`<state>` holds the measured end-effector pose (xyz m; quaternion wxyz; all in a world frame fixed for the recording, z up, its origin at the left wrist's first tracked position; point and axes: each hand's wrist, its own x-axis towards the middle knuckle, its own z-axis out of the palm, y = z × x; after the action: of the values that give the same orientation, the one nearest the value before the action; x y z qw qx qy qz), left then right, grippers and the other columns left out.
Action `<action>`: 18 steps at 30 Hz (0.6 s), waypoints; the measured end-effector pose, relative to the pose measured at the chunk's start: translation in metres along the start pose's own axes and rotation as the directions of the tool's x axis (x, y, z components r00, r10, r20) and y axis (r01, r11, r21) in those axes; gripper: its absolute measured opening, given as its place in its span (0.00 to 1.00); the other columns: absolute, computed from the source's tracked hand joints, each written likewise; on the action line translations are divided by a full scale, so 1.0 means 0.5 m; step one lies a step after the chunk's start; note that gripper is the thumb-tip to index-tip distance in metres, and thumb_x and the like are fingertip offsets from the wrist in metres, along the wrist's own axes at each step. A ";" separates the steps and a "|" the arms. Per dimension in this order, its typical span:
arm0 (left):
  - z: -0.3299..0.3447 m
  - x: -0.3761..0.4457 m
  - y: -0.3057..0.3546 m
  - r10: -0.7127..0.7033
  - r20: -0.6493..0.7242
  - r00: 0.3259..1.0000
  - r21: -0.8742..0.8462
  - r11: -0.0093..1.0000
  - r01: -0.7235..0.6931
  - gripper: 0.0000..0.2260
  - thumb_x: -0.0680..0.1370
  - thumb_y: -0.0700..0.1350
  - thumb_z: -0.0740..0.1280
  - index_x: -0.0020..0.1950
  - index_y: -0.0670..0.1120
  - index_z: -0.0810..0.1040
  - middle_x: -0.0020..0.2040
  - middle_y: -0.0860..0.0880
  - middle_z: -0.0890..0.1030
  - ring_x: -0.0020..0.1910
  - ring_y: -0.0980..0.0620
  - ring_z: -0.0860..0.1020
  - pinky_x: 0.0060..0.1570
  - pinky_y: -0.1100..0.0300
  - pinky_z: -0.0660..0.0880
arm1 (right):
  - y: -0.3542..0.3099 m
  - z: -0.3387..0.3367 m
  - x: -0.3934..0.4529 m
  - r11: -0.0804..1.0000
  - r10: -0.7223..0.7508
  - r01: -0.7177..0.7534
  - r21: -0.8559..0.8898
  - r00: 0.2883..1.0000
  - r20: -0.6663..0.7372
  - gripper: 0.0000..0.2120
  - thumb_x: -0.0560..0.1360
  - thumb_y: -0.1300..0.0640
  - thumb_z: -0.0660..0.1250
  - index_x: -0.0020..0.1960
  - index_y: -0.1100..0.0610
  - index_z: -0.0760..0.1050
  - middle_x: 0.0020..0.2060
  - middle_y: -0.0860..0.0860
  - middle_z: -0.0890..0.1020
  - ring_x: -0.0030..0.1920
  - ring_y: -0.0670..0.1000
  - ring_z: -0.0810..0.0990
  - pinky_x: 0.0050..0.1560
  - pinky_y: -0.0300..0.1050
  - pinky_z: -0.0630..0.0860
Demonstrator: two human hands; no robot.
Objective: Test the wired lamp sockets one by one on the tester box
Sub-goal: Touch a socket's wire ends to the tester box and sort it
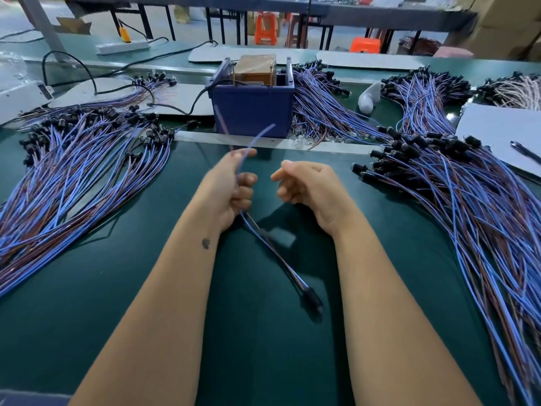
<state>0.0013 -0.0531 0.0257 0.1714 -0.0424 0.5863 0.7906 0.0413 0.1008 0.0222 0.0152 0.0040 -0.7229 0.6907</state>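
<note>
my hands: 2, left (231,186), right (307,186) | tester box (251,112), upper centre: 1 | socket (311,298) in my grip: 1 | orange stools (265,27), top: 2 | power strip (123,47), upper left: 1

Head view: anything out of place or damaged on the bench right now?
Nothing looks damaged. The left hand holds one wired socket, its wire ends blurred near the blue tester box. A white bulb lies on its side among the wire bundles, and the right hand is empty.
</note>
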 end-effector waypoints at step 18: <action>0.056 -0.009 -0.031 0.257 -0.006 0.966 0.064 0.965 -0.256 0.14 0.85 0.43 0.55 0.53 0.54 0.80 0.47 0.55 0.85 0.47 0.59 0.81 0.49 0.64 0.73 | 0.013 0.059 0.011 0.972 -0.185 0.149 -0.180 0.962 -0.203 0.04 0.76 0.60 0.69 0.43 0.58 0.82 0.36 0.49 0.83 0.37 0.44 0.79 0.42 0.37 0.75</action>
<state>0.0140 -0.0239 0.0212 0.0647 0.0337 0.6124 0.7872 0.0350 0.0717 0.0143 0.1531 -0.0119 -0.7681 0.6216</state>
